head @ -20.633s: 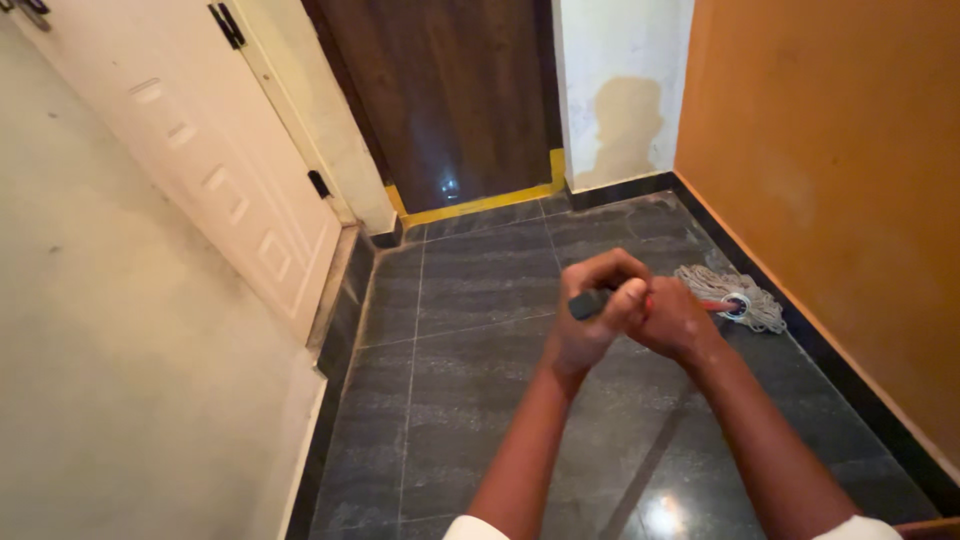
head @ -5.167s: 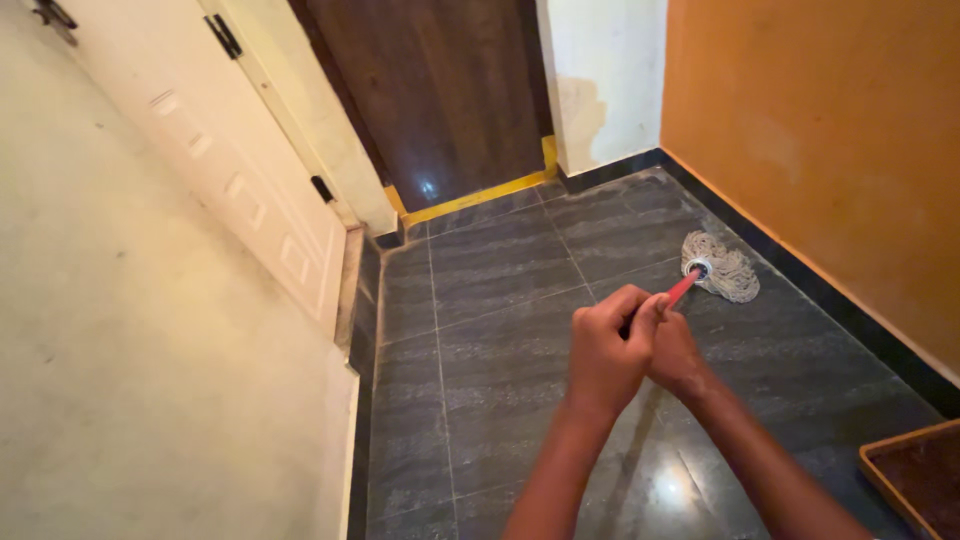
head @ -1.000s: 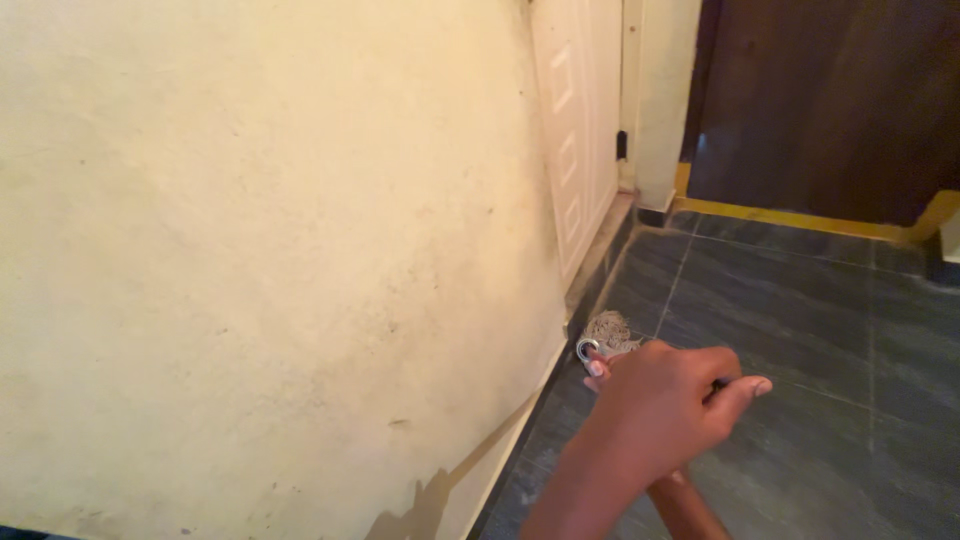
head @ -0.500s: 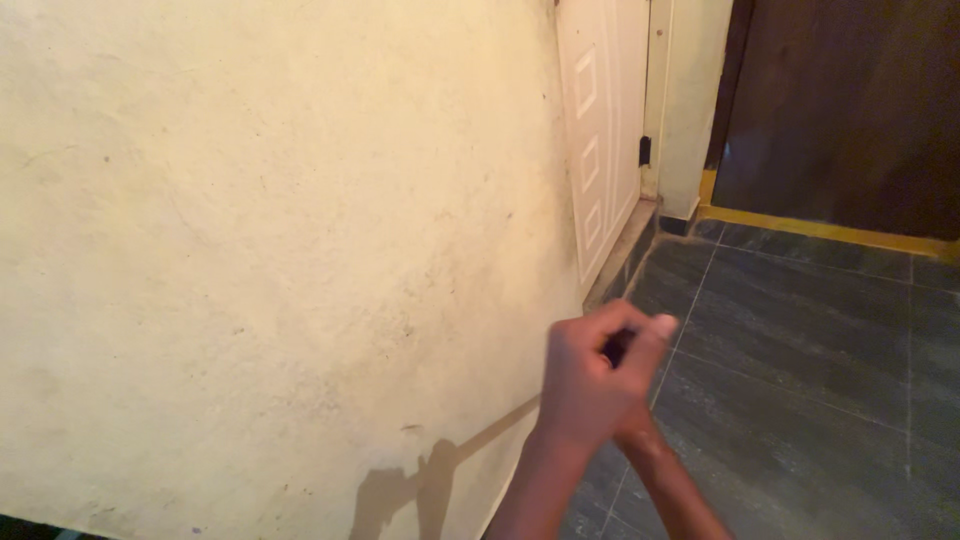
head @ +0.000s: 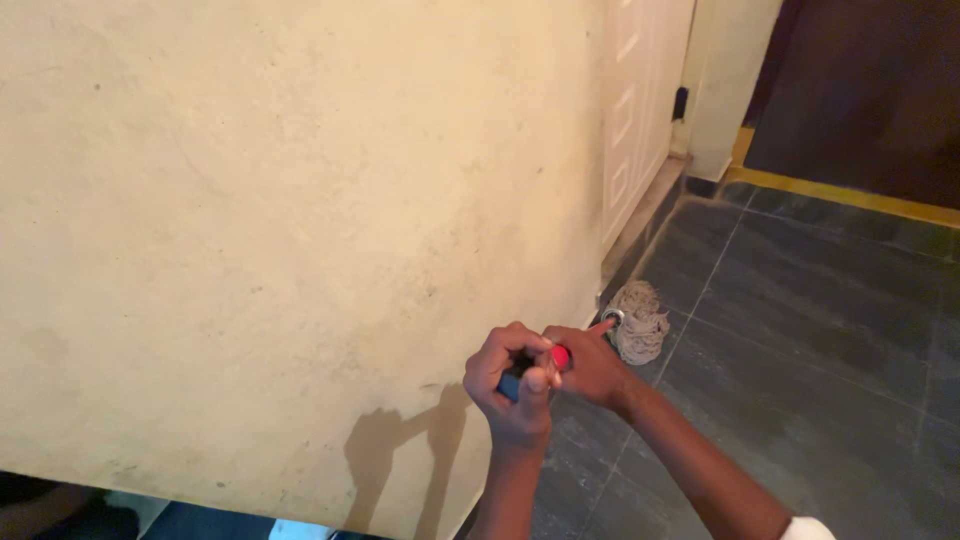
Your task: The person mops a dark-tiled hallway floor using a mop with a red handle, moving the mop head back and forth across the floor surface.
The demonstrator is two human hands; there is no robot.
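Note:
Both my hands grip a mop's handle (head: 559, 356), which is red with a dark blue end. My left hand (head: 512, 383) wraps the blue end nearest me. My right hand (head: 587, 362) is closed on the red shaft just beyond it. Most of the shaft is hidden behind my hands. The grey string mop head (head: 639, 319) lies on the dark tiled floor (head: 800, 340), close to the foot of the cream wall (head: 300, 230).
A white panelled door (head: 640, 110) stands past the wall, with a raised step below it. A dark doorway (head: 880, 90) with a yellow threshold strip (head: 850, 195) lies at the far right. Hand shadows fall on the wall's lower part.
The view has shifted right and down. The mop head, hidden half a second ago, shows again by the wall's foot. My hands sit lower, and the red and blue handle shows between them.

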